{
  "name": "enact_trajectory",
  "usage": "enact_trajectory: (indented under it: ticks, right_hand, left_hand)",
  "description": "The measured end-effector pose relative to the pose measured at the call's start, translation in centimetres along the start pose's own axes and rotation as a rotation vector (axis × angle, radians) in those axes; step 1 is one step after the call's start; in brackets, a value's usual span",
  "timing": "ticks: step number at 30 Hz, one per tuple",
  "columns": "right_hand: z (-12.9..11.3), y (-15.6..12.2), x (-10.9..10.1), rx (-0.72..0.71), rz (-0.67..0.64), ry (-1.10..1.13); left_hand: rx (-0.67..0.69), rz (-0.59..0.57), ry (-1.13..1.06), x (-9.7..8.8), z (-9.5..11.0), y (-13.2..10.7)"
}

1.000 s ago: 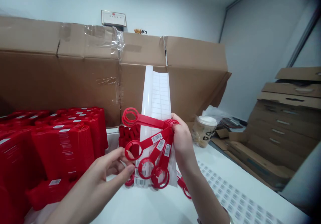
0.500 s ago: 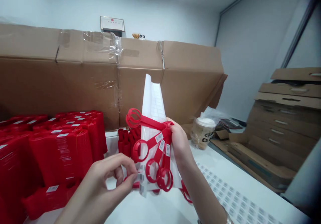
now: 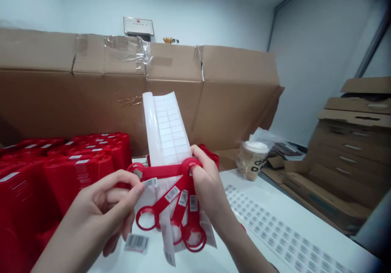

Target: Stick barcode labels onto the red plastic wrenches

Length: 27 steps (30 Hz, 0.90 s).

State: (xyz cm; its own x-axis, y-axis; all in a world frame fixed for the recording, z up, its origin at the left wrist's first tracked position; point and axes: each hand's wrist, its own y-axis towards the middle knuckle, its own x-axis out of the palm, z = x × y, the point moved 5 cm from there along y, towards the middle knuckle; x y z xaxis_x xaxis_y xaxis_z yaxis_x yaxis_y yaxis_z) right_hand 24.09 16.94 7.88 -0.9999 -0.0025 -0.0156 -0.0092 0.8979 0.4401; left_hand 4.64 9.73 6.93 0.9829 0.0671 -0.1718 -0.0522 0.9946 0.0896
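My right hand (image 3: 207, 185) grips a fan of several red plastic ring-ended tools (image 3: 171, 199) together with a white label backing sheet (image 3: 166, 132) that stands up behind them. Most tools carry a small barcode sticker. My left hand (image 3: 104, 205) pinches a barcode sticker (image 3: 150, 182) against the topmost tool's handle with thumb and forefinger. A second barcode sticker (image 3: 136, 242) hangs from my lower left fingers.
Stacks of red tools (image 3: 61, 167) fill the left of the white table (image 3: 275, 208). A sheet of barcode labels (image 3: 275, 236) lies at right. A paper cup (image 3: 252, 159) stands beyond it. Large cardboard boxes (image 3: 91, 85) wall the back; flattened cartons (image 3: 345, 150) pile at right.
My left hand peeled stickers from the sheet's bottom and rose to the top tool's handle. My right hand lowered and tilted the fan and the sheet leftward.
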Motion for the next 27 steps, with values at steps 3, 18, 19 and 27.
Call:
enact_trajectory:
  ticks: [3,18,19,27]
  right_hand:
    - [-0.6,-1.3,1.2,-0.027,-0.041,-0.032]
    - [-0.9,-1.9,1.8,0.066,-0.143,0.056]
    - [-0.8,-1.9,1.8,0.064,-0.143,0.055]
    - [-0.9,-1.9,2.0,0.061,-0.153,0.058]
  left_hand:
    - [0.0,0.04,0.03,0.3,0.2,0.0]
    - [-0.007,0.015,0.009,0.6,-0.5,1.1]
    - [-0.007,0.02,0.008,0.6,-0.5,1.2]
    - [-0.001,0.024,0.032,1.0,-0.8,1.6]
